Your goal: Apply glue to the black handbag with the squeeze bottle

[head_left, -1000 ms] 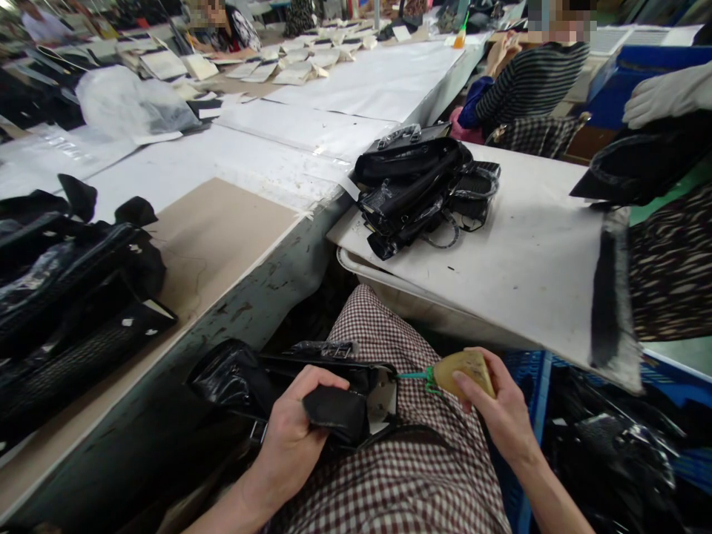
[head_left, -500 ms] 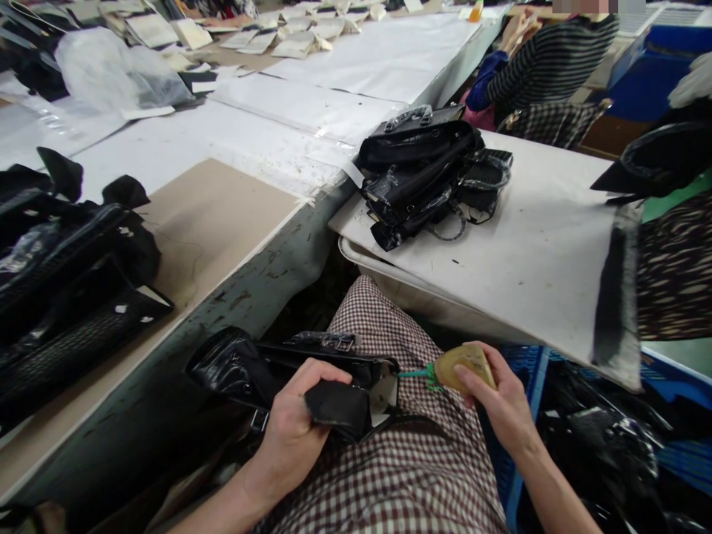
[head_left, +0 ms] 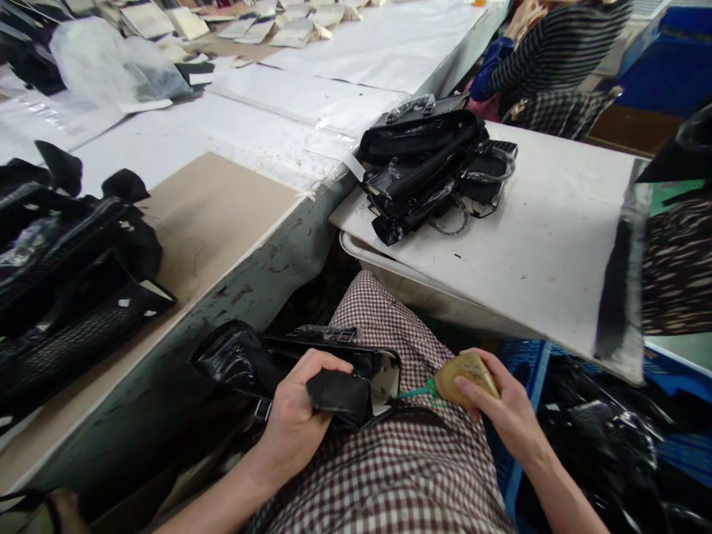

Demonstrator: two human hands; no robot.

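The black handbag [head_left: 289, 363] lies across the person's lap below the desk edge; the left hand [head_left: 294, 415] clenches its folded flap, the right hand [head_left: 500, 408] grips a glue bottle [head_left: 464, 371]. Squeezing too hard could smear glue onto the lining.

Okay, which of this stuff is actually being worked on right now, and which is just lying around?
In use:
- left hand gripping the black bag on the lap
- right hand holding the yellowish squeeze bottle, green nozzle at the bag's edge

Lying about:
- pile of black bags on the white table
- black bags on the left bench
- clear plastic bag
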